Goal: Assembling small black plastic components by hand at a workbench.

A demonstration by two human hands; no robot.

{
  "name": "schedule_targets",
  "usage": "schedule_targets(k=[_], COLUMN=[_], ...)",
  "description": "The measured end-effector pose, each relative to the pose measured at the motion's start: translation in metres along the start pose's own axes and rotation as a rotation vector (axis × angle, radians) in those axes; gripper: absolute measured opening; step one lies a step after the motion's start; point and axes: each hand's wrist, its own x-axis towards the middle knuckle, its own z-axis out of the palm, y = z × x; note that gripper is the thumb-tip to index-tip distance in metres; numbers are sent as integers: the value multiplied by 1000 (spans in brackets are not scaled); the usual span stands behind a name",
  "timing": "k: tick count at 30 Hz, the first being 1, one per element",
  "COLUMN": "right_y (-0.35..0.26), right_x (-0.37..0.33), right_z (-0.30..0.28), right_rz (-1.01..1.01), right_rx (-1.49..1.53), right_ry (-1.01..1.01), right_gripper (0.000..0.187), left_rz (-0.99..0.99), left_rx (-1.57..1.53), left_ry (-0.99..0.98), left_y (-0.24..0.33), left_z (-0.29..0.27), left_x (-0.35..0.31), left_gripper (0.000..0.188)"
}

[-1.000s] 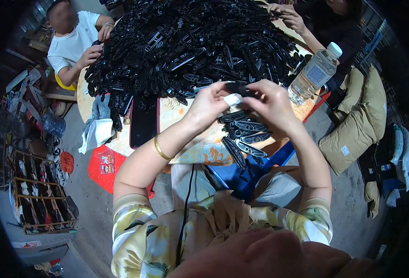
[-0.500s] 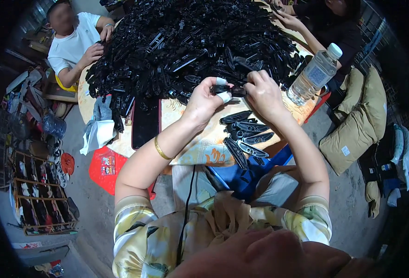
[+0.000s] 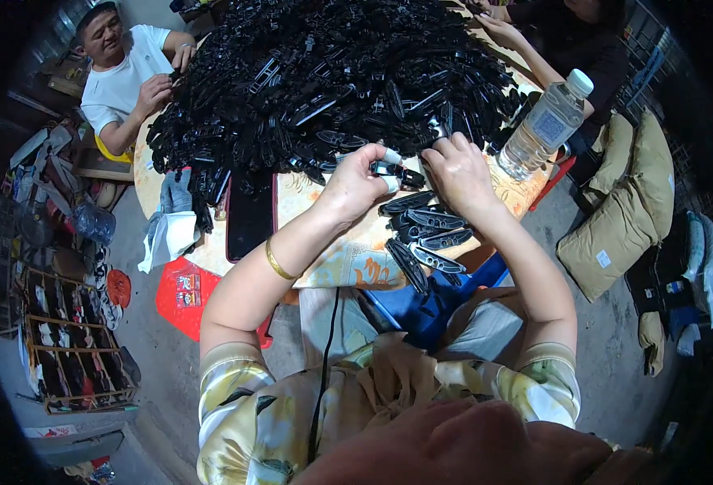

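Head view, clock set by the wearer's facing: left hand [image 3: 352, 190] pinches a black piece [image 3: 409, 177] between white-wrapped thumb and finger, at that hand's 3 o'clock, above the table [image 3: 336, 250]. Right hand [image 3: 459, 171] sits just beside it, fingers curled at the pile's near edge; can't tell from here whether they grip anything. Pile [image 3: 324, 89] fills 12 o'clock; batch [image 3: 427, 220] lies at right hand's 7, bottle [image 3: 544, 125] at its 2, phone [image 3: 251, 214] at left hand's 9. Step looks like single-piece handwork. Next move probably calls for a steady left pinch, precise right fingertips.
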Motion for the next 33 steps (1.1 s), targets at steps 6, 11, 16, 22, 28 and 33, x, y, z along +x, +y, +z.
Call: schedule_targets(k=[6, 11, 16, 22, 28, 33], right_y=[1, 4, 3, -3, -21, -19], right_x=[2, -1, -1, 4, 2, -1], right_z=[-3, -5, -20, -41, -38, -39], right_rz=[27, 51, 114, 201, -48, -125], right_rx=[98, 182, 270, 681, 579, 521], right_ry=[-2, -26, -17, 147, 290, 305], right_gripper=[14, 17, 17, 18, 15, 22], left_rz=[-61, -60, -41, -62, -1, -29], left_rx=[201, 151, 124, 60, -33, -92], left_ry=[-58, -52, -50, -72, -88, -71], left_y=[-1, 5, -3, 4, 3, 7], left_z=[-3, 0, -3, 3, 3, 5], left_x=[2, -1, 3, -1, -2, -4], left_gripper=[29, 29, 29, 32, 33, 33])
